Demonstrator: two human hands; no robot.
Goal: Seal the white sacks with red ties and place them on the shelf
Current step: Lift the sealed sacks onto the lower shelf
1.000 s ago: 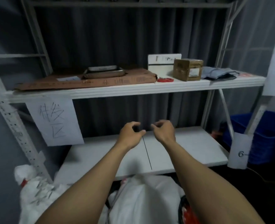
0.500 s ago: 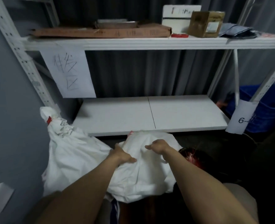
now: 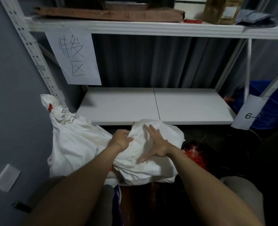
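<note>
right hand (image 3: pixel 154 144) flattened out since before, fingers spread on the sack (image 3: pixel 159 167) | left hand (image 3: pixel 121 138) pinching its cloth | sack near, below shelf (image 3: pixel 184 108) edge

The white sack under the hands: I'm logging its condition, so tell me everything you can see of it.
The white sack looks like soft, wrinkled cloth, full and lumpy, lying low just in front of the lower shelf. The left hand grips a bunch of its cloth; the right hand presses flat on top, fingers spread. Its left side lies against the tied sack. A red speck shows at its far end; no tie is plain.
</note>
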